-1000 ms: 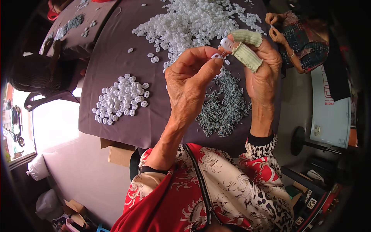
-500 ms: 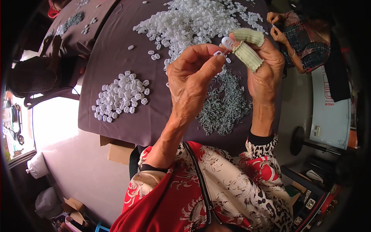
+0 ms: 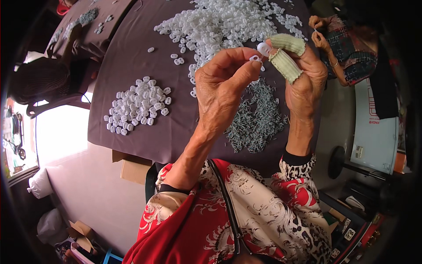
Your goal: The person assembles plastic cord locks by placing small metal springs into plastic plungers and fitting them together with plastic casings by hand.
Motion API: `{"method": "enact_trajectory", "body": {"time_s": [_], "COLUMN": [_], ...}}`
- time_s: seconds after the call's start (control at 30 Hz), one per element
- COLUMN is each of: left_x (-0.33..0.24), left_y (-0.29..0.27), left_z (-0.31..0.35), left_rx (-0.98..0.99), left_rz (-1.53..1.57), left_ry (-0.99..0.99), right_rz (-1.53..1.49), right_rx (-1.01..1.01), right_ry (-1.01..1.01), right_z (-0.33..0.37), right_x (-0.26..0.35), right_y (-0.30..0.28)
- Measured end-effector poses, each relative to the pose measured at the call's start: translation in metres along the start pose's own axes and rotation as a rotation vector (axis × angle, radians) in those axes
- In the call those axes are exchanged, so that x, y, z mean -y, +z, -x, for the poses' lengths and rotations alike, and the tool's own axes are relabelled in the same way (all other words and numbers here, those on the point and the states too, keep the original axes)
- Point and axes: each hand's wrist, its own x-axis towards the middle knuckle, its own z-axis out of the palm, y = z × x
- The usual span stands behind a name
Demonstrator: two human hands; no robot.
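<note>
White cord-lock piece (image 3: 254,58): where?
"Pinched in my left hand (image 3: 222,81); my right hand (image 3: 307,77) grips a rounded white piece (image 3: 263,47)."
"The thin spring (image 3: 262,55)?"
"Between them; I'd keep it straight, pressing gently."

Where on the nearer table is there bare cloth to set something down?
Bare cloth shows between the small white pile and left forearm, and beyond that pile, barring a few stray pieces. Crowded: the large white heap and the grey pile between the forearms.
</note>
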Motion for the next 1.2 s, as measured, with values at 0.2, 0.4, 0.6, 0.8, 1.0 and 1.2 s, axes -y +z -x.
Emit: {"method": "enact_trajectory", "body": {"time_s": [0.2, 0.4, 0.6, 0.8, 1.0, 1.2], "left_x": [0.0008, -0.0004, -0.001, 0.0003, 0.0, 0.0017], "left_y": [-0.0024, -0.0018, -0.0017, -0.0036, -0.0061, -0.0062], "left_z": [0.0002, -0.0008, -0.0007, -0.0017, -0.0019, -0.0022], "left_rx": [0.017, 0.014, 0.012, 0.01, 0.003, -0.007], "left_rz": [-0.024, -0.075, -0.122, -0.116, -0.104, -0.118], "left_ry": [-0.018, -0.008, 0.0, 0.008, -0.004, -0.028], "right_rz": [0.013, 0.069, 0.107, 0.123, 0.174, 0.183], "right_rx": [-0.021, -0.035, -0.029, -0.002, -0.004, -0.008], "right_ry": [-0.028, -0.052, -0.08, -0.127, -0.129, -0.13], "right_z": [-0.0004, 0.0009, 0.0009, 0.0017, 0.0023, 0.0031], "right_x": [-0.0021, -0.0009, -0.0032, -0.0039, -0.0032, -0.0059], "right_y": [0.0021, 0.0015, 0.0006, 0.0003, 0.0016, 0.0001]}}
